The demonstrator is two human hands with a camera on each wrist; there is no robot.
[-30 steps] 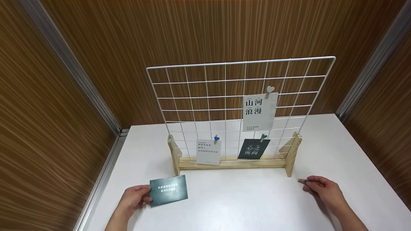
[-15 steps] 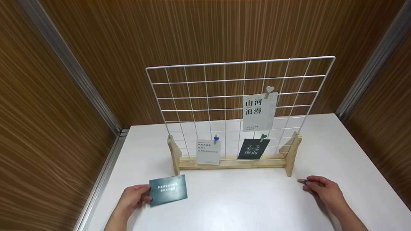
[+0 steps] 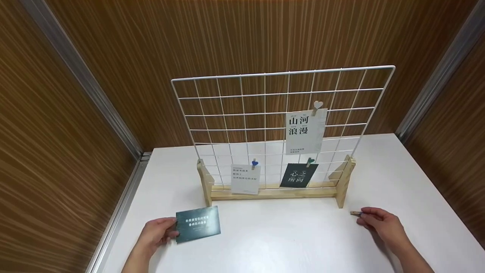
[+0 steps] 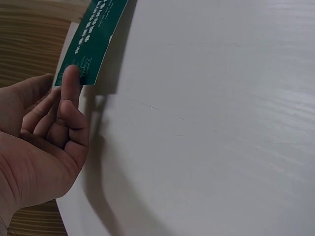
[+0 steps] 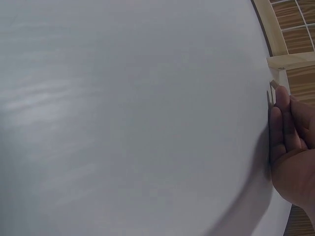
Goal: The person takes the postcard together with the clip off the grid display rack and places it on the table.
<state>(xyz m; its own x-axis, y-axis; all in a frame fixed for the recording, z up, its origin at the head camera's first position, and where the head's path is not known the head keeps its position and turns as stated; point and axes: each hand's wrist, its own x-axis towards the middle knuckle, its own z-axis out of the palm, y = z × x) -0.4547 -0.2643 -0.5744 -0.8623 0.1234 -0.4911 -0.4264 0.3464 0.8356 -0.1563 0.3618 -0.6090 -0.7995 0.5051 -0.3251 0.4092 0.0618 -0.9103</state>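
Green card [image 3: 197, 224] out front, held over the white table [image 3: 265, 235], near the left foot [image 3: 207, 187] of the wire rack [image 3: 278, 194]: I see the left hand [image 3: 155, 232] pinching its left edge, presumably to keep the print uncovered. Well apart, near the right foot [image 3: 343, 185], the right hand [image 3: 382, 224] grips a wooden clip [image 3: 355, 213], tip poking out, likely to leave that end free. Behind, three cards [image 3: 245, 182] hang on the rack, each under one heart clip [image 3: 255, 163], lettering mostly uncovered.
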